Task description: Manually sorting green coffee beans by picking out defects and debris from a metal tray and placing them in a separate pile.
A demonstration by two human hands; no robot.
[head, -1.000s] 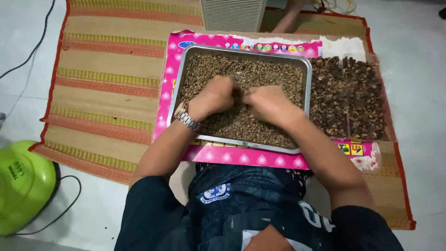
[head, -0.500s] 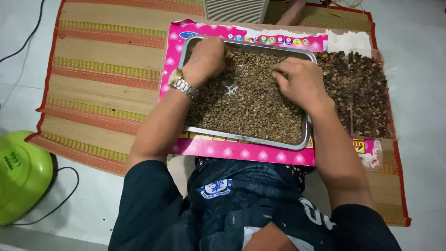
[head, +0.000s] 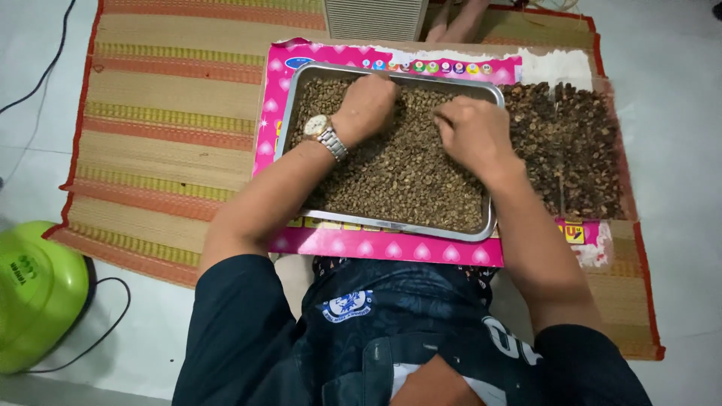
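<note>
Your two hands, left (head: 368,101) and right (head: 470,131), work one metal tray (head: 391,225) of pale beans (head: 406,177). You wear one wristwatch (head: 325,134). Alongside lie two dark bean heaps (head: 571,150), one pink board (head: 376,246), one striped mat (head: 165,135) and one green appliance (head: 34,301).

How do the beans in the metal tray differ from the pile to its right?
The beans in the tray are paler, olive-tan and finer; the pile on the right is dark brown and coarser. The tray beans sit inside a steel tray with both hands in them, left hand and right hand; the dark pile lies untouched on the pink board.
</note>
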